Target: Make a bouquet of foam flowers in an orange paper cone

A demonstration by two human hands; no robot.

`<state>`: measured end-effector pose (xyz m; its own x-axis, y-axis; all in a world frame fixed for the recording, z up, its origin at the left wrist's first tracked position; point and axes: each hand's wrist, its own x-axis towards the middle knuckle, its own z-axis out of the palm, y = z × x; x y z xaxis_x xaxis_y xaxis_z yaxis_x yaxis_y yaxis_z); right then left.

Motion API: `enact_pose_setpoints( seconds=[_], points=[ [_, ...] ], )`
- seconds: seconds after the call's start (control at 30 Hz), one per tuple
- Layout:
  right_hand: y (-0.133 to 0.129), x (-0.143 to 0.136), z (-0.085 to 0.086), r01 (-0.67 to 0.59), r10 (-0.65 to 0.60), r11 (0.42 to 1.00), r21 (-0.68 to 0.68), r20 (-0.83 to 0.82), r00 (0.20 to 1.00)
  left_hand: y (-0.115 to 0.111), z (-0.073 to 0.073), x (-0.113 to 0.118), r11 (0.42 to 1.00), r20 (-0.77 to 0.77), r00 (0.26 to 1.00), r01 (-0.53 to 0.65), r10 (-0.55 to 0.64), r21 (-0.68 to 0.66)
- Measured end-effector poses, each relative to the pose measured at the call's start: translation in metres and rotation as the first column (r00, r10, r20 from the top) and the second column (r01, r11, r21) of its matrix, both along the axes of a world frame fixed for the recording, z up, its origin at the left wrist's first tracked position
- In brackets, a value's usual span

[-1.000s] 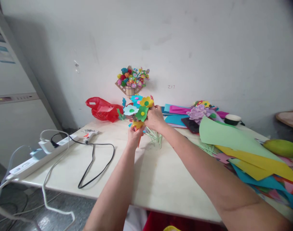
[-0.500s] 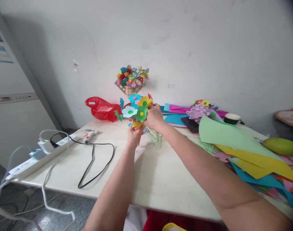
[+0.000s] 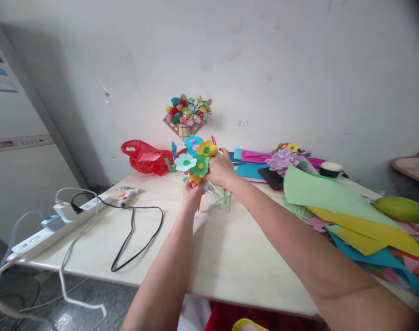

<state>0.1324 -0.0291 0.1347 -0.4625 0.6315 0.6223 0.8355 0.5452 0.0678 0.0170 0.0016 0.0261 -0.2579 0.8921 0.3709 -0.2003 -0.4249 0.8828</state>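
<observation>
A bunch of flat craft flowers (image 3: 200, 164) in blue, yellow, green and pale blue is held upright above the table. My left hand (image 3: 191, 192) is closed round its lower part, under a small yellow flower. On the right side of the bunch, my right hand (image 3: 220, 169) touches the flowers beside the yellow one, fingers bent; its fingertips are partly hidden behind the petals, and what they pinch cannot be made out. Pale green stems (image 3: 223, 197) lie on the table just behind and right of my hands.
A flower basket (image 3: 184, 130) hangs on the wall. Left are a red bag (image 3: 147, 157), glue gun (image 3: 129, 195), black cord (image 3: 140, 262) and power strip (image 3: 33, 244). Right are green sheets (image 3: 330, 195), yellow sheets (image 3: 375, 232), a purple flower (image 3: 281, 161) and a green fruit (image 3: 401, 210).
The flowers have turned and shifted very slightly between my hands. Both hands keep nearly the same place and pose.
</observation>
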Motion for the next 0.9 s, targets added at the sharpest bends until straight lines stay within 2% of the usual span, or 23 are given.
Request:
enact_pose_setpoints(
  seconds=[0.13, 0.3, 0.47, 0.63, 0.77, 0.9],
  points=[
    [-0.001, 0.010, -0.004, -0.076, 0.086, 0.993, 0.087, -0.110, 0.990, 0.001, 0.000, -0.004, 0.999, 0.050, 0.998, -0.035, 0.036, -0.027],
    [-0.008, 0.012, -0.017, -0.064, 0.131, 0.966, 0.252, -0.259, 0.957, 0.004, -0.002, -0.007, 0.999, 0.051, 0.998, -0.043, 0.043, -0.006],
    [-0.015, 0.002, -0.037, -0.141, 0.219, 0.923, 0.358, -0.188, 0.957, 0.006, -0.006, -0.006, 0.991, 0.021, 0.999, -0.027, 0.025, 0.130],
    [-0.012, -0.002, -0.051, -0.247, 0.296, 0.894, 0.375, -0.080, 0.952, 0.007, -0.010, -0.010, 0.984, 0.029, 0.999, -0.050, 0.046, 0.172],
    [-0.012, -0.001, -0.057, -0.265, 0.344, 0.863, 0.431, -0.115, 0.932, 0.009, -0.011, -0.013, 0.979, 0.034, 0.999, -0.044, 0.038, 0.197],
    [-0.012, -0.002, -0.064, -0.224, 0.369, 0.850, 0.476, -0.234, 0.900, 0.007, -0.009, -0.013, 0.985, 0.033, 0.999, -0.034, 0.028, 0.168]
  ],
)
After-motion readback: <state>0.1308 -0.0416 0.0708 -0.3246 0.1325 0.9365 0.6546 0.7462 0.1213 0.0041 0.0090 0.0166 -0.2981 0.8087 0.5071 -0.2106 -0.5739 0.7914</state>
